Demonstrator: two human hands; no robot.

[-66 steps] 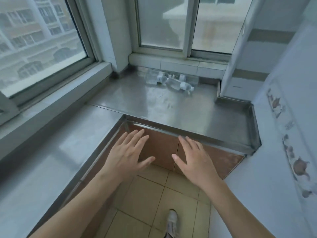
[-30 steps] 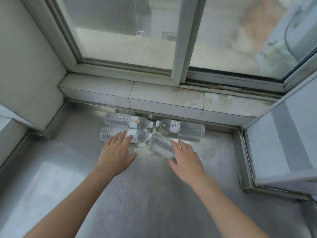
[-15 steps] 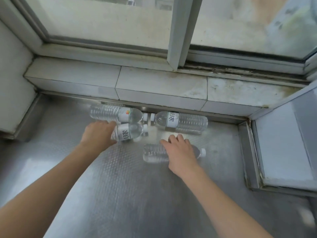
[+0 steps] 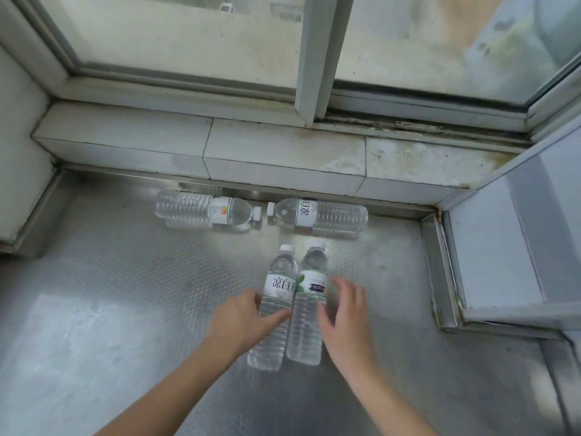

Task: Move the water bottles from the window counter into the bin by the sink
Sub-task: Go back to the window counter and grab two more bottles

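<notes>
Two bottles in hand, two left by the sill.
My left hand (image 4: 242,319) wraps the white-label bottle (image 4: 276,297); my right hand (image 4: 345,322) curls loosely beside the green-label bottle (image 4: 309,306), grip unclear.

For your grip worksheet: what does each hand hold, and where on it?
Left hand: left bottle, mid-body below the label. Right hand: right bottle, likewise.

Left hand (image 4: 242,319) grips one bottle (image 4: 276,306), right hand (image 4: 344,322) wraps the other (image 4: 308,313), the two side by side, caps toward the window. Two more bottles, left (image 4: 204,209) and right (image 4: 320,214), lie cap to cap along the sill (image 4: 283,152) on the steel counter (image 4: 110,294).
</notes>
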